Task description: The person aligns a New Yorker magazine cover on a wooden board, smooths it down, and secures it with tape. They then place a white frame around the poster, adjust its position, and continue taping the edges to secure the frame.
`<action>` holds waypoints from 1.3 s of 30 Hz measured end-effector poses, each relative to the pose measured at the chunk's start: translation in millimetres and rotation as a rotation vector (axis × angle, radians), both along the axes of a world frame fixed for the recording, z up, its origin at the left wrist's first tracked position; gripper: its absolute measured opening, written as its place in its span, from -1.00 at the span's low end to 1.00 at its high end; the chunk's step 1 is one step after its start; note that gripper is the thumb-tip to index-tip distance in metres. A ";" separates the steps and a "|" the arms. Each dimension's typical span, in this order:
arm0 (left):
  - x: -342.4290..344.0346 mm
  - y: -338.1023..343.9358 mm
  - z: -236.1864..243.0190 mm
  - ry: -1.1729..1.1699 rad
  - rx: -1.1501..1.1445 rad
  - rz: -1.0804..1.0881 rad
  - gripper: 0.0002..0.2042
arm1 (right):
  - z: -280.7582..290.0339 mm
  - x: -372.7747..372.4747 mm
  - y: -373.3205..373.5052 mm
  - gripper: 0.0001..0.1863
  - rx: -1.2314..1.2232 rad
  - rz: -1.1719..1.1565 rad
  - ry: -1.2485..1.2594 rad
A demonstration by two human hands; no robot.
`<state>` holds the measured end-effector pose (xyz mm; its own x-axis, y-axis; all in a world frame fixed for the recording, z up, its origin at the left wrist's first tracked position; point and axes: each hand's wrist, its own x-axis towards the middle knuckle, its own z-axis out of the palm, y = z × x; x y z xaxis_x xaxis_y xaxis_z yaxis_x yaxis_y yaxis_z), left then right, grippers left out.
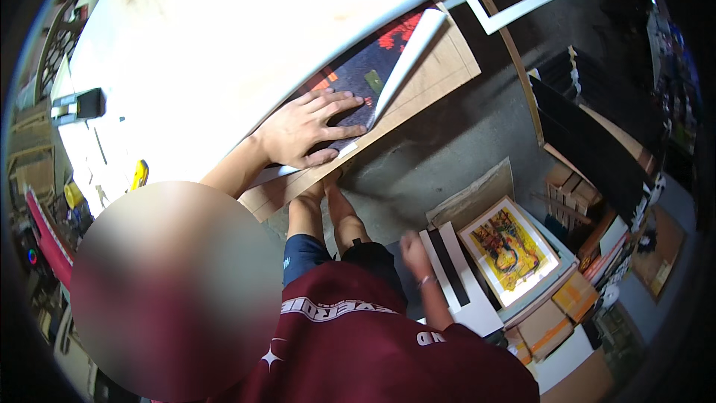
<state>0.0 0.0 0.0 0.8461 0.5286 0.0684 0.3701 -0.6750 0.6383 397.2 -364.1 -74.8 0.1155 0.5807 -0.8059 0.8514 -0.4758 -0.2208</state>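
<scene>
My left hand (313,127) lies with fingers spread on a dark print with red patches (391,37), on a plywood board (455,60) at the table edge. The print's curled white margin (406,67) lies beside my fingers, and a long white roll (380,7) runs along its far side. My right hand (414,250) is low at my right side, fingers curled and slightly blurred, beside white mat strips with a black band (470,317); whether it holds anything is hidden.
A yellow cutter (139,174) and black tool (78,104) lie on the white table (164,45). At lower right, a yellow picture (507,250) rests on a stack beside cardboard boxes (544,325). White frames (537,7) and black boards (589,149) stand on the right.
</scene>
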 end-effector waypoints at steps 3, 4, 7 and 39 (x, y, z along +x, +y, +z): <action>2.0 -3.7 6.7 0.034 0.039 0.016 -0.40 | 86.1 -61.8 228.6 -0.72 0.808 0.095 0.021; 1.7 -6.6 11.5 0.038 0.037 0.028 -0.40 | 109.4 -86.8 282.4 -0.70 1.006 0.221 0.109; 5.5 -1.6 4.1 0.046 0.037 0.005 -0.41 | 117.2 -130.3 360.2 -0.61 1.107 0.646 0.256; 1.7 -0.3 1.0 0.010 0.015 -0.009 -0.42 | 60.5 -77.4 367.6 -0.42 1.197 0.278 -0.188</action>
<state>1.7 -0.3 1.0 0.8515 0.5199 0.0679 0.3700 -0.6877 0.6246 319.9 3.6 -14.3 -0.0724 0.9622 0.2625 0.9565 0.1415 -0.2551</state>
